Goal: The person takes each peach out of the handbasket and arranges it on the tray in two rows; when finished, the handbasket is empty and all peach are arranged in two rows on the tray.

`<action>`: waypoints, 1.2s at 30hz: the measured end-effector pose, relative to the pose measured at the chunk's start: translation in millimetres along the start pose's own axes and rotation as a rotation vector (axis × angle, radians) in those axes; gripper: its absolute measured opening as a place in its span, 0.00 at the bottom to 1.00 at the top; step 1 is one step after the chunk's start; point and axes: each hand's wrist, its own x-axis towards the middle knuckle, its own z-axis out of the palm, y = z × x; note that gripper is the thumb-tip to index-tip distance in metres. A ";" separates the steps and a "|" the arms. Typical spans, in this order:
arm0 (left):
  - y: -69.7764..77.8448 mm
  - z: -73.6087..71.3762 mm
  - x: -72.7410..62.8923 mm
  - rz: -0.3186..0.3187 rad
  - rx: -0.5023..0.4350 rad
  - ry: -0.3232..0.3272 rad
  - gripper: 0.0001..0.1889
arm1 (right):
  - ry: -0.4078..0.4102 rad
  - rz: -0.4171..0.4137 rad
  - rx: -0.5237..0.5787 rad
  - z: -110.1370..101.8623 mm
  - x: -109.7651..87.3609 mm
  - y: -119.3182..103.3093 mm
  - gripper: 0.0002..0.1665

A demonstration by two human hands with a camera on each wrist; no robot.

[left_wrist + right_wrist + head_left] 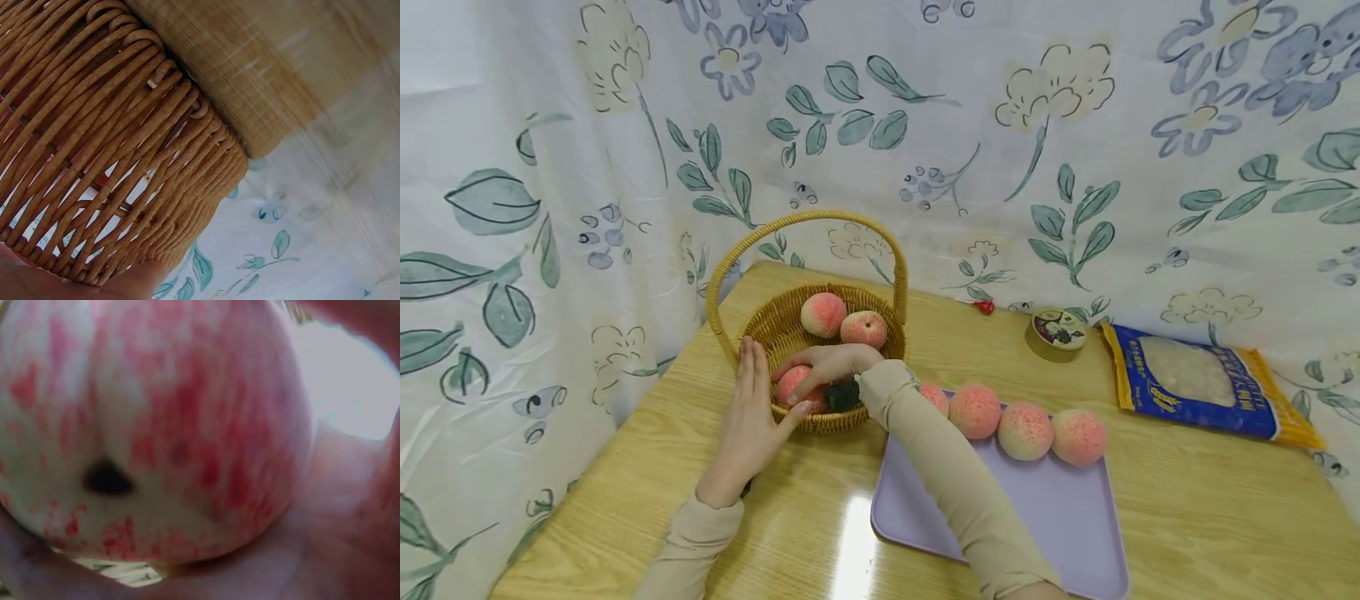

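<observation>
A wicker basket (829, 423) with a tall arched handle stands on the table. My right hand (838, 364) is inside it, gripping a pink and cream peach (795, 382) near the basket's front left. The right wrist view shows this peach (187, 425) up close against the palm, with a dark hollow in it. Two more peaches, one rounder (823, 314) and one with its stem hollow up (863, 330), lie at the back of the basket. Against the front left rim rests my left hand (751, 429), its fingers straight. Its thumb (140, 278) touches the weave.
Right of the basket, a purple tray (1052, 508) holds a row of several peaches (1025, 431) along its far edge, partly under my right sleeve. Behind are a round tin (1056, 333), a small red flower (983, 307) and a blue and yellow packet (1206, 383). A floral curtain (955, 167) borders the table.
</observation>
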 end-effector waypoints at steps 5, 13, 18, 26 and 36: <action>-1.1 -0.7 -0.9 -0.008 0.015 -0.002 0.57 | 0.028 -0.038 0.058 0.2 -0.4 3.1 0.32; -1.0 2.3 0.5 0.006 -0.014 -0.002 0.56 | 0.131 -0.049 0.187 -2.3 -9.3 4.1 0.32; -2.7 2.0 0.2 0.012 -0.028 0.000 0.56 | 0.168 -0.018 0.430 -3.6 -19.1 4.2 0.34; -2.7 2.6 -0.6 0.006 -0.023 -0.019 0.56 | 0.254 -0.043 0.486 -9.6 -43.0 9.9 0.33; -2.7 2.8 0.0 -0.004 -0.032 -0.014 0.56 | 0.366 -0.235 0.571 -15.6 -78.6 24.3 0.17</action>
